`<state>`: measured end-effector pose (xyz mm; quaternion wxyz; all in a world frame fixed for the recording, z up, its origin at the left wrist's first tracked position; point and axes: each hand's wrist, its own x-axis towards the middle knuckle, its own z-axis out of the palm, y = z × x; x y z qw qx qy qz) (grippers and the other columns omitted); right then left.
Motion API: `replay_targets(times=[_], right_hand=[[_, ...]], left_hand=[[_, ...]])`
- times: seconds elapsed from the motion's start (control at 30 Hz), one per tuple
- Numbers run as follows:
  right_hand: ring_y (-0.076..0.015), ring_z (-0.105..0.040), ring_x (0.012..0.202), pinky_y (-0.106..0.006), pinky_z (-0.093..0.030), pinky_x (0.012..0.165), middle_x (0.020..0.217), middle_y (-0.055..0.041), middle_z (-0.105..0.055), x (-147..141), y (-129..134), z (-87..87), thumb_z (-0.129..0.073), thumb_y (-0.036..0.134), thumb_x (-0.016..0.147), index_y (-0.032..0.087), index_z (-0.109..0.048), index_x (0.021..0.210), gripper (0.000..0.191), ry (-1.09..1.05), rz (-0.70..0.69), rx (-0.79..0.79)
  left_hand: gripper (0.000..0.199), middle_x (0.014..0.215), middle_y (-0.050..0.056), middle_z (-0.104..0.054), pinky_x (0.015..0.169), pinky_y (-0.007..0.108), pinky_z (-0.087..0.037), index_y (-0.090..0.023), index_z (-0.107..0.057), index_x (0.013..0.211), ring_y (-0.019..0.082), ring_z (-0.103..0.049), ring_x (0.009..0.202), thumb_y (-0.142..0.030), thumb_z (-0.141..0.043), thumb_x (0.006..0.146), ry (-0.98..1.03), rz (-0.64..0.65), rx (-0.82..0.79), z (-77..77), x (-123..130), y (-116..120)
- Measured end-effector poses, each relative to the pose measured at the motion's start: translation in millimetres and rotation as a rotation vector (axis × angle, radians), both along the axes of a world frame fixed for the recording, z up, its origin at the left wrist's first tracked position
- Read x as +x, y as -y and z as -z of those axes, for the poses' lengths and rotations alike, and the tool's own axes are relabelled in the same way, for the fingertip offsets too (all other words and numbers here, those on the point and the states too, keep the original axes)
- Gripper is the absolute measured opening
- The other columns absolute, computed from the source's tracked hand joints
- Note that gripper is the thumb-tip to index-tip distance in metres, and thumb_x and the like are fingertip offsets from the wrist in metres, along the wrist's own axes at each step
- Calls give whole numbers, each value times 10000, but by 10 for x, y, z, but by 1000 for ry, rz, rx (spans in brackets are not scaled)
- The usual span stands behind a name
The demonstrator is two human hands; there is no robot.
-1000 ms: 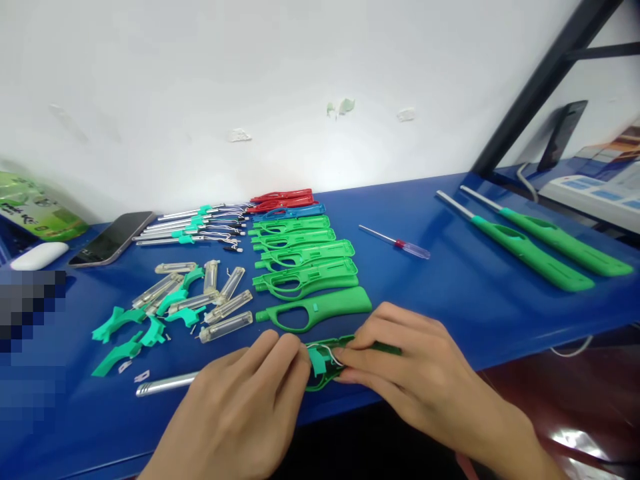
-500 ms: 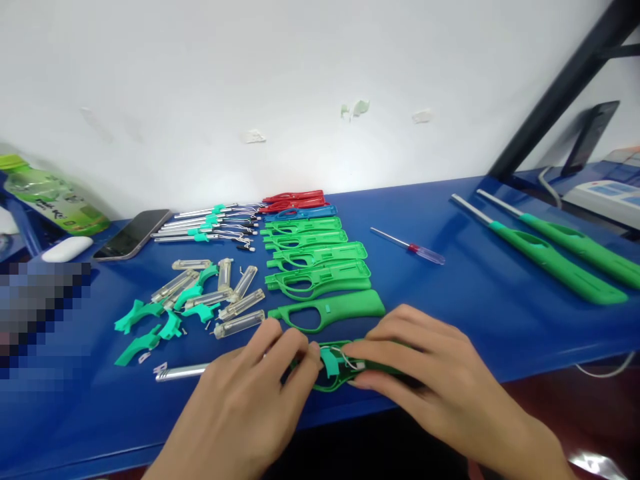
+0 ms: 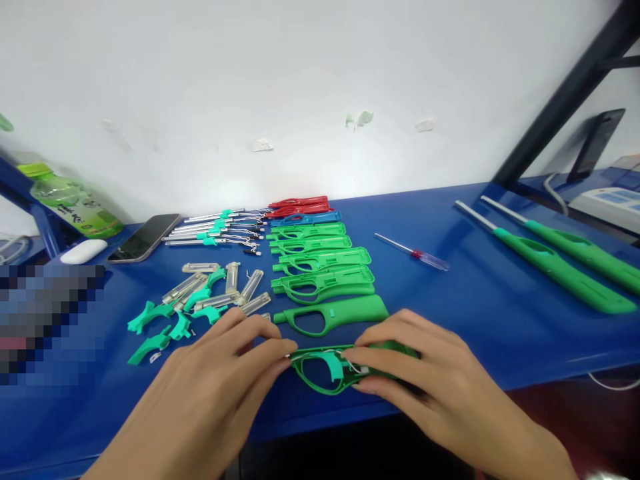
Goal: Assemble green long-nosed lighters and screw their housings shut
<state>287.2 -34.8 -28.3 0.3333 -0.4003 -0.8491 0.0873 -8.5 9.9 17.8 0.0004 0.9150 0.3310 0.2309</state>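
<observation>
At the table's front edge lies an open green lighter shell (image 3: pixel 311 385), with a teal trigger (image 3: pixel 334 367) seated behind its finger loop. White wire (image 3: pixel 356 367) runs through the shell beside the trigger. My left hand (image 3: pixel 235 367) pinches the front end, where the metal tube joins; my fingers hide the rest of the tube. Around the handle end closes my right hand (image 3: pixel 425 367), thumb below and fingertips by the wire. Just beyond, a green shell half (image 3: pixel 350 315) rests outer side up.
Beyond are open green shells (image 3: pixel 345 281), metal tubes with wires (image 3: pixel 200 230), clear fuel tanks (image 3: pixel 216 301) and loose teal triggers (image 3: pixel 153 343). To the right lie a screwdriver (image 3: pixel 415 253) and two assembled lighters (image 3: pixel 565 270). A phone (image 3: pixel 145 238) and bottle (image 3: pixel 75 200) stand left.
My left hand has slid left from beside the trigger to the shell's front end, uncovering the finger loop. My right hand stays on the handle. The view has shifted slightly.
</observation>
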Motion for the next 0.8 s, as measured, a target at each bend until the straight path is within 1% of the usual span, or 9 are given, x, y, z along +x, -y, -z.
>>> replay_targets(times=[0.17, 0.23, 0.43, 0.57, 0.63, 0.73, 0.77, 0.8], right_hand=[[-171, -624, 1049, -345, -525, 897, 1227, 24, -730, 6, -16, -15, -639, 300, 1137, 320, -684, 1327, 196, 14, -6, 0], [-175, -632, 1041, -348, -536, 884, 1220, 19, -734, 10, -20, -20, -650, 302, 1131, 317, -690, 1324, 198, 20, -10, -1], [-186, -672, 1043, -359, -571, 900, 1217, 4, -749, 15, 4, -32, -657, 307, 1124, 313, -716, 1340, 224, 38, -2, -21], [-192, -673, 1061, -359, -575, 908, 1222, -2, -749, 13, 5, -16, -650, 291, 1127, 317, -713, 1335, 219, 36, 4, -16], [-190, -661, 1079, -358, -567, 917, 1231, 1, -743, 11, -2, -3, -645, 277, 1130, 318, -702, 1331, 213, 27, -5, -15], [-186, -642, 1123, -357, -549, 957, 1251, 6, -734, 11, -3, 17, -644, 268, 1133, 324, -678, 1354, 230, 25, -19, -20], [-184, -638, 1136, -357, -545, 974, 1258, 7, -731, 14, 1, 25, -642, 268, 1136, 327, -670, 1366, 239, 28, -17, -21], [-182, -637, 1145, -358, -542, 988, 1266, 7, -727, 18, 7, 33, -641, 269, 1137, 331, -663, 1377, 249, 34, -12, -20]], left_hand=[[309, 1051, 13, -743, 762, 261, -605, -309, -773, 1125, 166, -699, 899, -202, -483, 1135, -25, 33, -58, 11, 34, -10], [332, 1042, 27, -742, 770, 259, -613, -295, -788, 1116, 167, -705, 903, -198, -472, 1133, -25, 38, -67, 22, 54, -7], [300, 1040, 23, -730, 757, 268, -619, -268, -761, 1085, 171, -700, 894, -173, -480, 1127, -47, 19, -110, 43, 115, 12], [285, 1039, 12, -744, 773, 287, -616, -279, -752, 1063, 177, -716, 891, -218, -485, 1141, -31, -6, -57, 2, 112, 4], [283, 1034, 1, -766, 744, 294, -599, -291, -759, 1048, 184, -728, 896, -266, -495, 1145, -27, -62, 7, -49, 31, -33], [255, 1057, -8, -798, 650, 313, -542, -315, -778, 1079, 224, -736, 938, -383, -536, 1125, -44, -195, 101, -116, -214, -134], [259, 1072, -13, -805, 655, 322, -537, -323, -782, 1105, 240, -737, 965, -420, -541, 1117, -55, -236, 97, -128, -313, -172], [268, 1082, -21, -808, 704, 337, -549, -328, -783, 1118, 255, -734, 998, -437, -537, 1113, -57, -279, 82, -137, -411, -209]])
